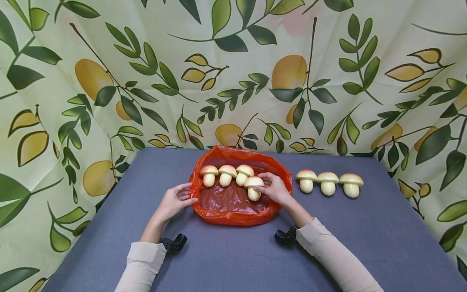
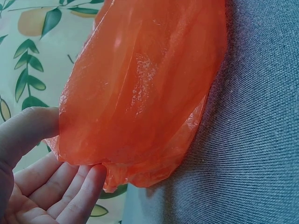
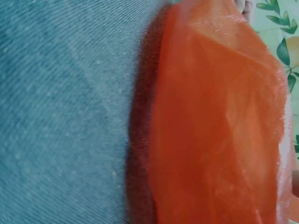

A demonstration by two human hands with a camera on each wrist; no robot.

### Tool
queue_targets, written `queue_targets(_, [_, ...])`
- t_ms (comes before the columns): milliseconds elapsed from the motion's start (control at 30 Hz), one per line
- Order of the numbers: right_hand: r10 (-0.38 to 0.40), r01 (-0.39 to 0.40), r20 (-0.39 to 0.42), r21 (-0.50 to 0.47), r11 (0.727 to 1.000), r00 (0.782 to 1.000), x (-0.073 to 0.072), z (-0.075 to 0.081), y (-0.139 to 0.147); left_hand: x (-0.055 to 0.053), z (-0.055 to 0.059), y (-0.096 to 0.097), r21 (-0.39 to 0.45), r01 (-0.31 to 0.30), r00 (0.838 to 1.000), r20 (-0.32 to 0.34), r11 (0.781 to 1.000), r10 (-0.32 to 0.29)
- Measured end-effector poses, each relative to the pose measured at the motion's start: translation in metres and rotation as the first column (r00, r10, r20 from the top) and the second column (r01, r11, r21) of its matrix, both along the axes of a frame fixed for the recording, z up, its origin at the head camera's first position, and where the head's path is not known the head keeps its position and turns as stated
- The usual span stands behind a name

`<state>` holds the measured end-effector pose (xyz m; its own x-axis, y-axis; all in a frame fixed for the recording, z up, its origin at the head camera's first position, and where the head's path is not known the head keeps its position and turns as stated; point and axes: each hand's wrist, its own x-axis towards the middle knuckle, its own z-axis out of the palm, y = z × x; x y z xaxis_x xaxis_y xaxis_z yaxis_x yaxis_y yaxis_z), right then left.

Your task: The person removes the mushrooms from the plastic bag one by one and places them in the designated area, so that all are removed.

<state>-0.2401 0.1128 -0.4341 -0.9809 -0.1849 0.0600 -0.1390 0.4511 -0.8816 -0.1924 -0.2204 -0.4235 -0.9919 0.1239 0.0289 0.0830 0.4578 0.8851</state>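
Observation:
A red plastic bag (image 1: pixel 233 217) lies wide-mouthed on the table. Three toy mushrooms stand in a row inside it, among them a mushroom (image 1: pixel 227 174) in the middle. My right hand (image 1: pixel 275 188) reaches over the bag's right rim and pinches another mushroom (image 1: pixel 254 187), just in front of the row's right end. With thumb and fingers, my left hand (image 1: pixel 176 199) holds the bag's left side; the left wrist view shows its fingers (image 2: pixel 86 191) against the crumpled red plastic. In the right wrist view, the bag's wall (image 3: pixel 219 121) hides most of the right hand.
Right of the bag, three more mushrooms stand in a line on the grey-blue tablecloth (image 1: pixel 233 259); one mushroom (image 1: pixel 328 182) is in the middle. A leaf-patterned curtain (image 1: pixel 233 109) rises behind the table's back edge. Each wrist carries a black camera mount (image 1: pixel 175 242).

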Motion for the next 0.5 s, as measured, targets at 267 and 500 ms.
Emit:
queue_targets(267, [0.033,-0.034,-0.023,-0.024,0.999,0.999,0.003,0.007,0.001,0.000,0.000,0.000,0.012,0.008,1.000,-0.006,1.000,-0.008])
queue_targets(500, [0.057,-0.057,0.000,-0.039,0.998,0.998,0.008,0.015,0.005,0.000,0.000,0.001,0.008,0.005,1.000,0.006,1.000,-0.005])
